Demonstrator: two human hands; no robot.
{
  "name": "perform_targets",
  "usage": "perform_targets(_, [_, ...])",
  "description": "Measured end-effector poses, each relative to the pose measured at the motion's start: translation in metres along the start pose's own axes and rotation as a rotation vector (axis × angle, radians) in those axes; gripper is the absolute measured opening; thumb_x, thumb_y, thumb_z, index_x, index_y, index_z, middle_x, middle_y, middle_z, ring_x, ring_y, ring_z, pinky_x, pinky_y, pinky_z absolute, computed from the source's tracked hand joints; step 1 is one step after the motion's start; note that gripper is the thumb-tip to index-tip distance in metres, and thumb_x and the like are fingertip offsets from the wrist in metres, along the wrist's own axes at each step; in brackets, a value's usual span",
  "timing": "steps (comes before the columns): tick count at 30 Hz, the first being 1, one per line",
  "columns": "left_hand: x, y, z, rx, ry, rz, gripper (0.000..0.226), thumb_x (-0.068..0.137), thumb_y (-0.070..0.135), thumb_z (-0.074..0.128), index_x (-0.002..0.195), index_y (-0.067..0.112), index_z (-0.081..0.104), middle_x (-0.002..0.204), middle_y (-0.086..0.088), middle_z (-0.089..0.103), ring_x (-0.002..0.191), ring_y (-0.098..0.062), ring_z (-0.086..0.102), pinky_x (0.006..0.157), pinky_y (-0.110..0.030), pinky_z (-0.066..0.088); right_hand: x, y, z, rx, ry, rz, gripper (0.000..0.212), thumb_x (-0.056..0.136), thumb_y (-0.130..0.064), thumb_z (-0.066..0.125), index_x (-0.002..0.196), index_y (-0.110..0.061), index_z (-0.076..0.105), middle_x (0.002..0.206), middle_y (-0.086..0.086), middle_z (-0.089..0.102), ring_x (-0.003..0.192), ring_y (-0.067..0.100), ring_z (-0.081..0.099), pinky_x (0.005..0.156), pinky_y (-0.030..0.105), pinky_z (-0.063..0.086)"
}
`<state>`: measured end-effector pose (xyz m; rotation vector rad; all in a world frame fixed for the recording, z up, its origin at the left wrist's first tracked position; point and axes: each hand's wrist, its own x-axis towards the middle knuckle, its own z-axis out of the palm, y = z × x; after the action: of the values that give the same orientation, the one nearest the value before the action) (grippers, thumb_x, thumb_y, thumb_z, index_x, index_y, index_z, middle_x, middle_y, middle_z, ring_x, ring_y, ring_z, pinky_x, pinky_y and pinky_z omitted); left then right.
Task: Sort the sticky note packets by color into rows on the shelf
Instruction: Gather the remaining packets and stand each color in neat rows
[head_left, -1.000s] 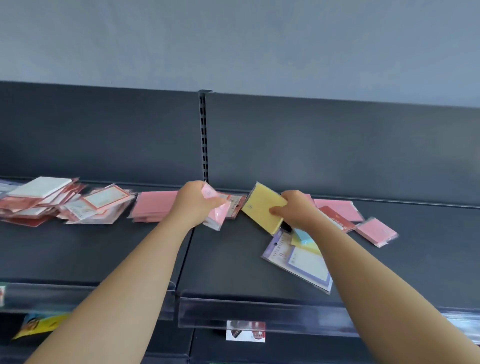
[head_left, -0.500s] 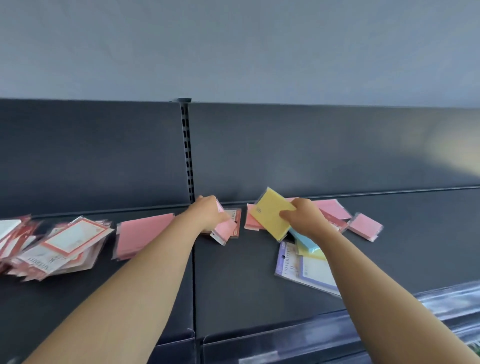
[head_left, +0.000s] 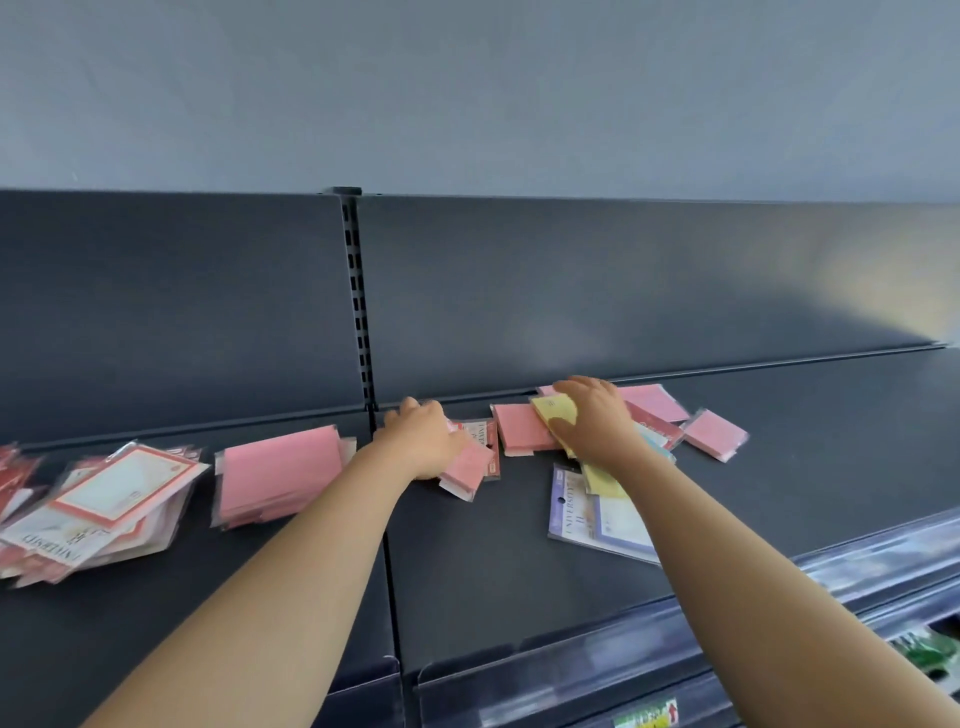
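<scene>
The right hand (head_left: 592, 423) pinches a yellow packet (head_left: 555, 410) just over the mixed pile (head_left: 652, 402), likely to separate it by color. The left hand (head_left: 421, 439) grips a pink packet (head_left: 466, 470) low on the shelf (head_left: 805, 467), probably for the pink stack (head_left: 278, 475).

Packets (head_left: 280, 473) along shelf (head_left: 519, 571), pile (head_left: 104, 504) leftmost

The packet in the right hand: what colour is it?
The packet is pale yellow, best seen in the head view.
</scene>
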<state>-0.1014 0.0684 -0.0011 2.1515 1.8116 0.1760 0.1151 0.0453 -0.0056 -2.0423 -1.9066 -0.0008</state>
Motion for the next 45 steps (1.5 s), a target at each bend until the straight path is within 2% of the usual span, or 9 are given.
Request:
perform_targets(9, [0.000, -0.004, -0.003, 0.007, -0.084, -0.086, 0.046, 0.095, 0.029, 0.044, 0.134, 0.004, 0.044, 0.142, -0.013, 0.037, 0.128, -0.033, 0.037, 0.101, -0.040, 0.038, 0.025, -0.030, -0.005, -0.078, -0.528, -0.128, 0.082, 0.083, -0.022, 0.060, 0.152, -0.019, 0.017, 0.155, 0.006, 0.026, 0.144, 0.024, 0.017, 0.117, 0.040, 0.014])
perform_targets(15, [-0.006, 0.001, 0.003, 0.038, -0.020, -0.168, 0.054, 0.100, 0.038, 0.042, 0.141, 0.005, 0.034, 0.145, -0.009, 0.032, 0.128, -0.031, 0.030, 0.098, -0.040, 0.036, 0.040, -0.018, -0.003, -0.059, -0.487, -0.127, 0.095, 0.068, -0.029, 0.078, 0.148, -0.023, 0.027, 0.139, 0.006, 0.037, 0.130, 0.029, 0.033, 0.101, 0.043, 0.040])
perform_targets(20, [-0.008, 0.009, 0.010, -0.010, 0.053, -0.238, 0.055, 0.100, 0.040, 0.040, 0.142, 0.005, 0.033, 0.144, -0.011, 0.033, 0.128, -0.033, 0.029, 0.098, -0.041, 0.035, 0.036, -0.002, -0.006, 0.022, -0.261, -0.072, 0.095, 0.061, -0.044, 0.085, 0.139, -0.021, 0.036, 0.129, 0.005, 0.040, 0.122, 0.027, 0.036, 0.100, 0.037, 0.035])
perform_targets(26, [-0.013, 0.018, 0.018, -0.120, 0.156, -0.276, 0.042, 0.100, 0.036, 0.041, 0.131, 0.008, 0.042, 0.139, -0.011, 0.042, 0.124, -0.033, 0.035, 0.083, -0.039, 0.034, 0.038, 0.014, -0.015, 0.416, -0.151, -0.010, 0.040, 0.067, -0.039, 0.082, 0.093, -0.027, 0.053, 0.091, -0.001, 0.064, 0.098, 0.030, 0.059, 0.076, 0.037, 0.053])
perform_targets(32, [-0.026, 0.021, 0.017, -0.250, 0.229, -0.269, 0.039, 0.099, 0.033, 0.041, 0.126, 0.005, 0.043, 0.132, -0.015, 0.050, 0.116, -0.036, 0.047, 0.085, -0.040, 0.041, 0.034, 0.009, -0.026, 0.578, 0.118, -0.128, 0.016, 0.085, -0.025, 0.070, 0.086, -0.019, 0.056, 0.084, -0.008, 0.060, 0.074, -0.008, 0.046, 0.113, 0.049, 0.024])
perform_targets(35, [-0.034, 0.019, 0.015, -0.362, 0.267, -0.255, 0.038, 0.099, 0.032, 0.041, 0.121, 0.001, 0.046, 0.121, -0.013, 0.054, 0.102, -0.031, 0.052, 0.076, -0.035, 0.040, 0.030, -0.002, -0.030, 0.756, 0.150, -0.144, 0.019, 0.085, -0.026, 0.069, 0.079, -0.027, 0.051, 0.081, -0.012, 0.058, 0.082, 0.013, 0.055, 0.089, 0.036, 0.048])
perform_targets(38, [-0.047, 0.016, 0.008, -0.445, 0.307, -0.258, 0.033, 0.100, 0.032, 0.041, 0.115, 0.003, 0.047, 0.108, -0.005, 0.051, 0.093, -0.026, 0.049, 0.072, -0.032, 0.038, 0.024, -0.019, -0.036, 0.900, 0.174, -0.121, 0.016, 0.088, -0.021, 0.066, 0.084, -0.018, 0.051, 0.080, -0.005, 0.055, 0.072, 0.013, 0.050, 0.056, 0.015, 0.040])
perform_targets(41, [-0.061, 0.006, -0.003, -0.700, 0.404, -0.247, 0.026, 0.099, 0.030, 0.045, 0.107, 0.006, 0.049, 0.107, -0.006, 0.057, 0.083, -0.027, 0.067, 0.060, -0.033, 0.055, 0.021, -0.037, -0.037, 0.908, 0.163, -0.097, 0.017, 0.089, -0.025, 0.062, 0.092, -0.010, 0.054, 0.083, -0.001, 0.055, 0.070, 0.012, 0.048, 0.055, 0.019, 0.039])
perform_targets(45, [-0.084, -0.020, -0.027, -0.840, 0.514, -0.289, 0.021, 0.099, 0.022, 0.037, 0.111, 0.008, 0.047, 0.103, -0.010, 0.062, 0.055, -0.015, 0.065, 0.040, -0.022, 0.044, 0.017, -0.068, -0.027, 0.885, -0.004, -0.005, 0.018, 0.091, -0.026, 0.051, 0.090, -0.008, 0.052, 0.084, -0.001, 0.054, 0.071, 0.015, 0.047, 0.057, 0.026, 0.039])
